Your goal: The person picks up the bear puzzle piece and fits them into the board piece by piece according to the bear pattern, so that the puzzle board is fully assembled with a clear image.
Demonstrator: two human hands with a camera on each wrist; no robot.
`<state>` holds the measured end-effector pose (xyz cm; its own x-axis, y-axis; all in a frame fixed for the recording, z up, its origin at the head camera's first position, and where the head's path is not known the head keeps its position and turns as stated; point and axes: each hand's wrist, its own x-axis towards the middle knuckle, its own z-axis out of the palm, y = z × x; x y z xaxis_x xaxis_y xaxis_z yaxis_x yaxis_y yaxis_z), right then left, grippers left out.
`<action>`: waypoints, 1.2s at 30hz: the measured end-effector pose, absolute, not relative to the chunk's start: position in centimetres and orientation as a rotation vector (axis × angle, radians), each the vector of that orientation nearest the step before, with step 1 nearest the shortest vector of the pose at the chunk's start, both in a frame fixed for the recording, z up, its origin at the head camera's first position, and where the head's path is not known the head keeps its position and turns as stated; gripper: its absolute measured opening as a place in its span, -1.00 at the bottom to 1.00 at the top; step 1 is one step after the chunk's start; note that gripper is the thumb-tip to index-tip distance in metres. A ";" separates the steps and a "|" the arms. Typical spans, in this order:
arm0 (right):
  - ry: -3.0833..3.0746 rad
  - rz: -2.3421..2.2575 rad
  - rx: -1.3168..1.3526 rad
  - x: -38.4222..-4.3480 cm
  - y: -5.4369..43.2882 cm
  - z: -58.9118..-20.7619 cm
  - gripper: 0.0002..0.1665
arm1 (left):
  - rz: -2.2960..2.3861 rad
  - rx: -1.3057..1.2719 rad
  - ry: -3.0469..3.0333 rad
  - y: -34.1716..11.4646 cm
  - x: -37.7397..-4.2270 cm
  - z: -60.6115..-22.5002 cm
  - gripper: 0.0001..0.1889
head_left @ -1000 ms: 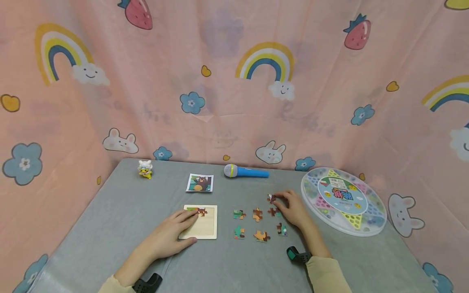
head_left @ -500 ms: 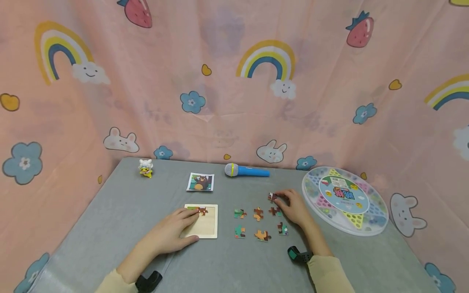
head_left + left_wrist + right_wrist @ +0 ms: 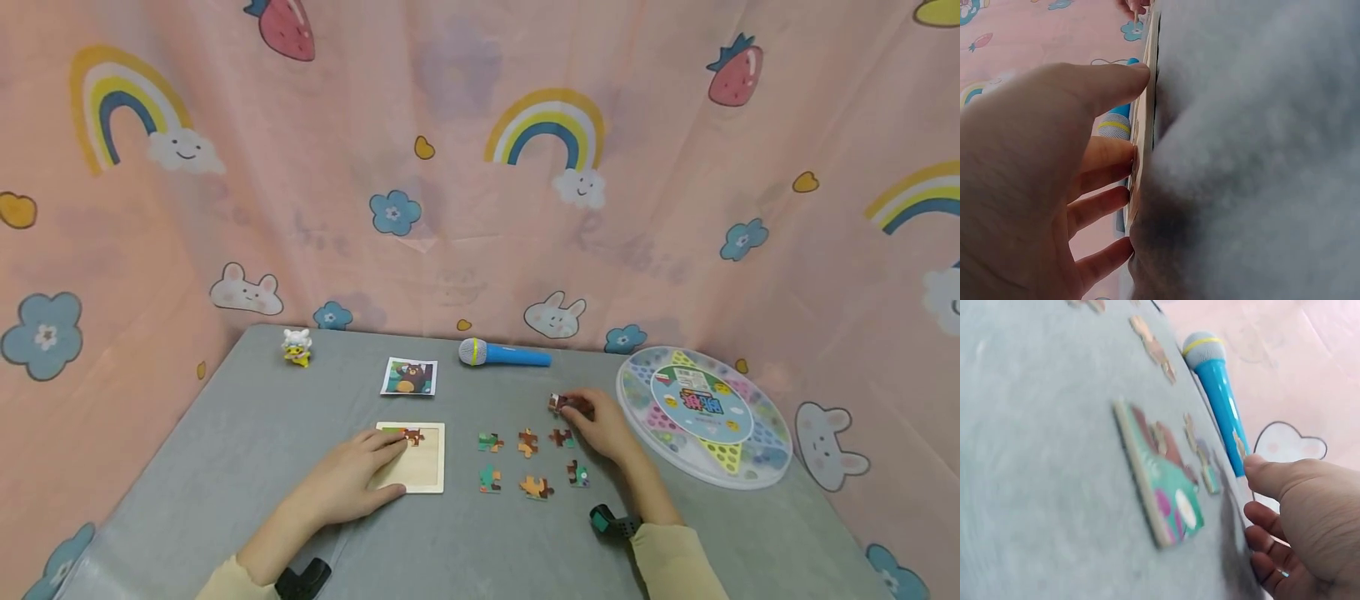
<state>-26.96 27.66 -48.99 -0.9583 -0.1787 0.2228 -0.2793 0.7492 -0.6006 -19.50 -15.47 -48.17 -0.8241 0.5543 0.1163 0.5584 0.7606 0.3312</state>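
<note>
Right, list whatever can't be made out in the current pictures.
Head view: the left part of the wooden tray, hidden by the left hand.
Head view: part of the held puzzle piece, hidden by the right hand.
Head view: small print on the round game board, too small to read.
Right wrist view: part of the leftmost puzzle piece, cut off by the top edge.

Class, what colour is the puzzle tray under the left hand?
Pale cream; the tray shows best in the head view.
</note>
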 end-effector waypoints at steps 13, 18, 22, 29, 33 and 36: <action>-2.761 0.946 0.494 -27.1 21.9 -47.7 -0.65 | -0.526 -0.935 -2.908 -15.2 -19.5 -48.1 -0.32; -2.779 0.996 0.556 -26.6 18.4 -47.2 -0.67 | -0.510 -0.930 -2.925 -15.2 -19.3 -48.0 -0.31; -2.799 0.989 0.584 -26.1 15.7 -47.1 -0.68 | -0.508 -0.929 -2.930 -15.2 -19.2 -48.1 -0.31; -2.817 0.987 0.700 -25.4 12.1 -47.1 -0.67 | -0.489 -0.928 -2.919 -15.1 -19.2 -48.2 -0.31; -2.792 1.031 0.770 -25.2 10.9 -47.2 -0.68 | -0.479 -0.934 -2.905 -15.1 -19.2 -48.2 -0.31; -2.771 1.050 0.819 -24.9 10.3 -47.3 -0.69 | -0.484 -0.935 -2.907 -15.1 -19.2 -48.2 -0.31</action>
<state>-24.91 10.27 -47.34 -0.8561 -0.4567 0.2421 -0.5024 0.6251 -0.5974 -19.22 -15.15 -48.16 -0.8159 0.5606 0.1416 0.5763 0.7681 0.2791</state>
